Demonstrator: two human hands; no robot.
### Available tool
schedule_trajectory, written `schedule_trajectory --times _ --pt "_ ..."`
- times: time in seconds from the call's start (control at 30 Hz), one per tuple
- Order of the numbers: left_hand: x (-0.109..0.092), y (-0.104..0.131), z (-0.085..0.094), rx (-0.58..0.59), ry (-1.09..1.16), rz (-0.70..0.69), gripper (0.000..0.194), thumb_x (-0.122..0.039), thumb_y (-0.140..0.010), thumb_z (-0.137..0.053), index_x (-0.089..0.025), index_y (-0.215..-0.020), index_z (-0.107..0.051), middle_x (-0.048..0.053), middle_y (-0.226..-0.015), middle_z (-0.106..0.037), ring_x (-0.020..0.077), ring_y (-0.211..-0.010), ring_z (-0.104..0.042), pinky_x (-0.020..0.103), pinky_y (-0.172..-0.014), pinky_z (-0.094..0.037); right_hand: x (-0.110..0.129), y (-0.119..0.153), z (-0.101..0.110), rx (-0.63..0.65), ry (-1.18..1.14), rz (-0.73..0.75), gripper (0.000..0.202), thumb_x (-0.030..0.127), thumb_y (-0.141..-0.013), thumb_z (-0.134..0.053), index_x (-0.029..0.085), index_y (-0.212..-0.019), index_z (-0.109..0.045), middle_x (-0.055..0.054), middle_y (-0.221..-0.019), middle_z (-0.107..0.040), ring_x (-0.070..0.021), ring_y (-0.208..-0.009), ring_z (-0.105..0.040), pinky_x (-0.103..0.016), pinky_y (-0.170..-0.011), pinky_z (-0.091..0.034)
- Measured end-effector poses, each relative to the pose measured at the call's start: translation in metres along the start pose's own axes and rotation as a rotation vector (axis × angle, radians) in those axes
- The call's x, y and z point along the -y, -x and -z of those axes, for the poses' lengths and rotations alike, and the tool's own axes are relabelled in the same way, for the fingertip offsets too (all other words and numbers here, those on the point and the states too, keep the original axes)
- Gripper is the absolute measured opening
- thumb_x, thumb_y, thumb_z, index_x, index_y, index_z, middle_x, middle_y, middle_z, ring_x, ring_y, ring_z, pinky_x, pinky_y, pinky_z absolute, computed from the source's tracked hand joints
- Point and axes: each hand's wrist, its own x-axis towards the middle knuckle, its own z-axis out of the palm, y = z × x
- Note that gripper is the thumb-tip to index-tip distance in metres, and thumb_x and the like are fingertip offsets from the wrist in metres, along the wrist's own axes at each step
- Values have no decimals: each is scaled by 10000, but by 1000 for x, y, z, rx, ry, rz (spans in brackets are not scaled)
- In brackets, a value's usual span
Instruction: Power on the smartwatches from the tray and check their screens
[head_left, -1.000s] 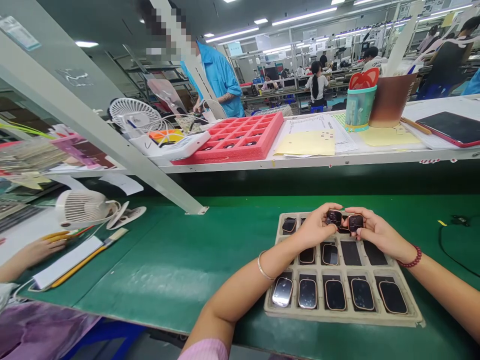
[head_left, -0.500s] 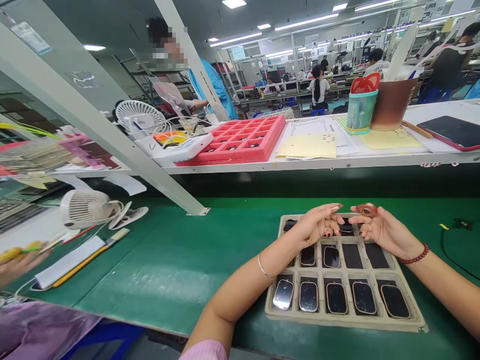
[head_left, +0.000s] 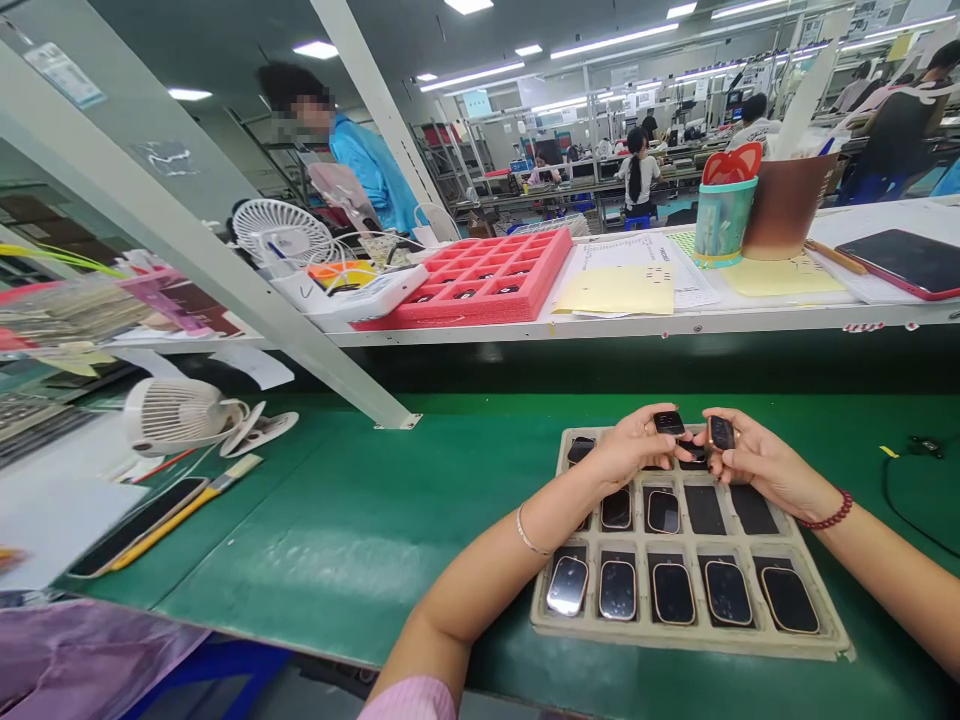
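Note:
Over the back row of a beige compartment tray [head_left: 694,640], my left hand [head_left: 637,440] grips a small dark-faced watch case [head_left: 669,423] between thumb and fingers. Close beside it on the right, my right hand [head_left: 757,455] holds a second watch case [head_left: 721,433], its dark face tilted up. The hands are nearly touching. Several watch cases lie screen up in the tray, among them one in the front row [head_left: 673,594]. Two middle-row compartments at the right, one with a black pad [head_left: 704,511], hold no watch. My hands partly cover the back row.
A slanted white post [head_left: 337,370] meets the green table [head_left: 300,540] left of the tray. Farther left are a small fan [head_left: 176,415] and a yellow-handled brush [head_left: 180,515]. The shelf above bears a red foam tray [head_left: 487,280] and cups. A cable lies at the right.
Both hands have turned, and the two watch cases now show their dark faces. Behind the shelf, a person in blue has shifted left. A neighbour's hand at the far left has moved mostly out of view.

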Motion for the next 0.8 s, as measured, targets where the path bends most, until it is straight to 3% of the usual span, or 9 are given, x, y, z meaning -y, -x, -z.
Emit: schedule_trajectory --times 0.17,0.33,0.53,0.8 --pt "3 5 -8 -8 -234 -60 630 -57 -628 -657 -169 -1214 -452 98 -1045 -638 155 -791 -664 209 -595 -450 -6 1 -6 33 154 77 455 215 -808 -657 257 -1213 -455 -47 -1028 -594 -124 -710 -608 -270 -621 -532" --pt "-1 8 -12 10 -365 -61 447 -78 -723 -563 -158 -1159 -506 82 -998 -628 116 -729 -649 196 -586 -434 -8 3 -6 42 373 153 312 180 -849 -574 242 -1151 -523 -26 -941 -564 -113 -663 -543 -254 -576 -515" --pt "1 7 -13 25 -388 -80 389 -73 -727 -562 -153 -1106 -532 55 -925 -624 109 -723 -646 196 -625 -445 -8 3 -7 62 448 198 267 189 -853 -556 238 -1115 -541 -64 -1052 -552 -173 -820 -557 -269 -583 -511" --pt "4 7 -11 29 -398 -79 364 -131 -740 -579 -161 -1101 -542 47 -904 -619 118 -714 -642 210 -617 -445 -8 3 -6 71 498 180 247 193 -868 -530 228 -1112 -540 -62 -1017 -552 -166 -779 -548 -281 -591 -505"
